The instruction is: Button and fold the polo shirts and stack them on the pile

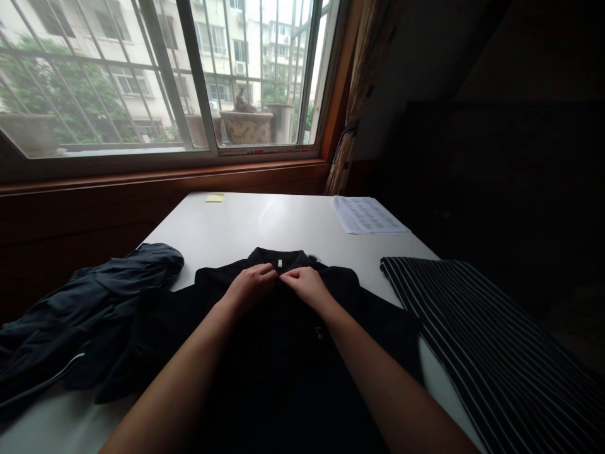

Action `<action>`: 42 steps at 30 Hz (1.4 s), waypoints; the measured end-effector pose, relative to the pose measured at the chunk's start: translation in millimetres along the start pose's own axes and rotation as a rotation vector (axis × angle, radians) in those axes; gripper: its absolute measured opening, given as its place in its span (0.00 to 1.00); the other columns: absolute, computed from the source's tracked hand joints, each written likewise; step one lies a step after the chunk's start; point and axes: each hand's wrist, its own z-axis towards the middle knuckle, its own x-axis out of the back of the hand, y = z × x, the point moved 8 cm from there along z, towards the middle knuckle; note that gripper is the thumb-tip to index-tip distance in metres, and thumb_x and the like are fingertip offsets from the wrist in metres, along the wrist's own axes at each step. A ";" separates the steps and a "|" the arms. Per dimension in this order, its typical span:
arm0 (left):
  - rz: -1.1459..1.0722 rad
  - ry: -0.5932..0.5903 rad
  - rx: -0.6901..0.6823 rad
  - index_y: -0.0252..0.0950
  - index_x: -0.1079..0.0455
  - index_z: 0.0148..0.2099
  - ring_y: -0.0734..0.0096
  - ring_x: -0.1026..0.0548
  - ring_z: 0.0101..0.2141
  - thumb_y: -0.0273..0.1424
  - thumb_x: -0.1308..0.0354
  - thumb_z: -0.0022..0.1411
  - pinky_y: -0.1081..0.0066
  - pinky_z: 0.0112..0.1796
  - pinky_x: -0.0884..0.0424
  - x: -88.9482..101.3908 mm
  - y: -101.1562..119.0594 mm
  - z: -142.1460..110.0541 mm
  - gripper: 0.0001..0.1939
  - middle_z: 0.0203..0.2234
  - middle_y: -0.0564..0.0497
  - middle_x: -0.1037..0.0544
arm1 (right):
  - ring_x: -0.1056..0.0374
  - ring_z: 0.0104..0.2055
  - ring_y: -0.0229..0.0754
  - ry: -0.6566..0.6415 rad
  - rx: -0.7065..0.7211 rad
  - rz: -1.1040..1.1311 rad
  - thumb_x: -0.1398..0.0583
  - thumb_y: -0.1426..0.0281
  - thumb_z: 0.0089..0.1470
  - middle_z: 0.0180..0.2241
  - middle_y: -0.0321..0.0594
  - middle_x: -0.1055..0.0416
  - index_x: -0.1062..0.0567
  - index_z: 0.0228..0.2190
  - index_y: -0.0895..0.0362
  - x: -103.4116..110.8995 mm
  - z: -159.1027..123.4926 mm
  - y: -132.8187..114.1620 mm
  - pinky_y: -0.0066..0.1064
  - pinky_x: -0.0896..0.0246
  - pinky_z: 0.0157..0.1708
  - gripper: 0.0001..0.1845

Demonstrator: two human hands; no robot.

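A black collared shirt (278, 366) lies spread front side up, its collar toward the window and a small white label (280, 263) showing inside the neck. My left hand (254, 282) pinches the shirt just below the collar opening, fingers curled. Close beside it, my right hand (305, 284) grips the other side of the neckline between thumb and fingers. The fingertips of both hands nearly meet at the front placket. A small light emblem marks the chest below my right hand.
Beneath everything is a white table (246, 221). Crumpled dark clothing (108, 284) lies at left, a black-and-white striped cloth (463, 302) at right. Printed sheets (368, 215) and a yellow sticky note (214, 198) rest near the far edge, before a barred window (142, 82).
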 end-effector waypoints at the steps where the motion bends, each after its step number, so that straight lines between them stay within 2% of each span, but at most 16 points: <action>1: -0.005 0.010 0.002 0.36 0.32 0.34 0.71 0.30 0.32 0.22 0.49 0.67 0.71 0.34 0.32 -0.4 -0.9 -0.2 0.09 0.31 0.51 0.29 | 0.23 0.34 0.45 -0.003 -0.004 0.035 0.38 0.65 0.54 0.28 0.41 0.18 0.15 0.28 0.57 -0.6 0.6 1.1 0.28 0.36 0.34 0.12; 4: -0.048 0.067 0.061 0.37 0.31 0.34 0.71 0.30 0.31 0.22 0.50 0.66 0.72 0.33 0.33 -1.0 -6.9 -0.6 0.10 0.31 0.50 0.28 | 0.25 0.32 0.44 0.004 -0.010 0.173 0.39 0.63 0.54 0.27 0.41 0.19 0.15 0.28 0.59 -3.1 1.7 4.1 0.29 0.36 0.33 0.15; 8: -0.184 0.123 0.284 0.37 0.28 0.37 0.72 0.28 0.30 0.25 0.47 0.65 0.73 0.32 0.35 -5.0 -21.5 -3.0 0.07 0.33 0.50 0.25 | 0.25 0.33 0.44 0.058 -0.014 0.311 0.39 0.64 0.54 0.28 0.42 0.19 0.15 0.34 0.60 -7.3 -0.5 3.0 0.29 0.35 0.34 0.15; 10: -0.268 0.117 0.395 0.38 0.28 0.36 0.70 0.27 0.31 0.26 0.44 0.63 0.72 0.33 0.35 -7.9 -26.9 -4.8 0.05 0.34 0.50 0.23 | 0.27 0.28 0.40 0.058 -0.059 0.353 0.39 0.66 0.54 0.29 0.43 0.19 0.16 0.36 0.61 -11.7 -2.4 3.1 0.28 0.36 0.30 0.15; 13: -0.352 0.104 0.474 0.38 0.26 0.36 0.68 0.25 0.32 0.28 0.43 0.62 0.72 0.34 0.35 -7.4 -29.1 -5.9 0.04 0.32 0.50 0.22 | 0.34 0.20 0.33 0.009 -0.145 0.428 0.40 0.69 0.56 0.30 0.43 0.19 0.17 0.40 0.62 -19.7 -5.2 4.2 0.24 0.41 0.22 0.14; 17: -0.460 0.068 0.544 0.37 0.24 0.35 0.68 0.23 0.31 0.30 0.43 0.61 0.73 0.33 0.33 -5.9 -32.6 -6.5 0.06 0.28 0.51 0.20 | 0.38 0.17 0.29 -0.023 -0.176 0.475 0.41 0.73 0.56 0.32 0.43 0.20 0.19 0.43 0.63 -22.9 -6.7 4.1 0.21 0.47 0.17 0.16; 20: -0.535 0.037 0.611 0.37 0.23 0.36 0.68 0.21 0.31 0.30 0.43 0.61 0.73 0.32 0.31 -7.7 -36.7 -7.5 0.07 0.28 0.52 0.19 | 0.38 0.16 0.29 -0.019 -0.158 0.424 0.42 0.73 0.57 0.32 0.42 0.19 0.19 0.43 0.62 -22.2 -6.4 3.8 0.21 0.45 0.17 0.15; 26: -0.621 -0.012 0.694 0.37 0.22 0.37 0.66 0.20 0.33 0.28 0.42 0.58 0.73 0.34 0.29 -7.8 -36.3 -7.9 0.08 0.29 0.51 0.17 | 0.32 0.19 0.35 -0.004 -0.105 0.234 0.42 0.71 0.57 0.31 0.41 0.19 0.18 0.44 0.60 -20.3 -5.5 2.1 0.25 0.37 0.21 0.17; 30: -0.672 -0.031 0.716 0.37 0.22 0.37 0.66 0.19 0.31 0.30 0.44 0.61 0.73 0.34 0.27 -7.5 -33.9 -8.0 0.09 0.28 0.51 0.18 | 0.23 0.33 0.43 0.034 -0.010 0.066 0.41 0.70 0.57 0.36 0.41 0.18 0.17 0.43 0.55 -15.4 -6.7 -4.5 0.30 0.30 0.35 0.16; 32: -0.714 -0.042 0.722 0.37 0.22 0.37 0.66 0.19 0.31 0.33 0.44 0.62 0.73 0.34 0.26 -10.2 -33.8 -8.4 0.10 0.29 0.50 0.17 | 0.22 0.40 0.46 0.059 0.044 -0.007 0.41 0.70 0.56 0.39 0.41 0.18 0.16 0.41 0.53 -12.3 -7.9 -9.3 0.32 0.30 0.43 0.15; 34: -0.742 -0.047 0.728 0.37 0.22 0.37 0.66 0.18 0.30 0.36 0.43 0.62 0.72 0.35 0.26 -13.4 -34.7 -9.0 0.11 0.29 0.50 0.17 | 0.23 0.44 0.48 0.060 0.082 -0.054 0.41 0.70 0.57 0.41 0.40 0.18 0.16 0.41 0.51 -10.7 -8.8 -13.4 0.32 0.31 0.46 0.15; 42: -0.668 0.016 0.774 0.37 0.21 0.34 0.65 0.20 0.31 0.32 0.41 0.58 0.72 0.33 0.30 -10.9 -36.7 -11.0 0.08 0.25 0.52 0.19 | 0.24 0.47 0.47 0.008 0.174 -0.127 0.41 0.73 0.56 0.44 0.39 0.19 0.16 0.43 0.51 -6.1 -8.7 -22.5 0.33 0.33 0.51 0.17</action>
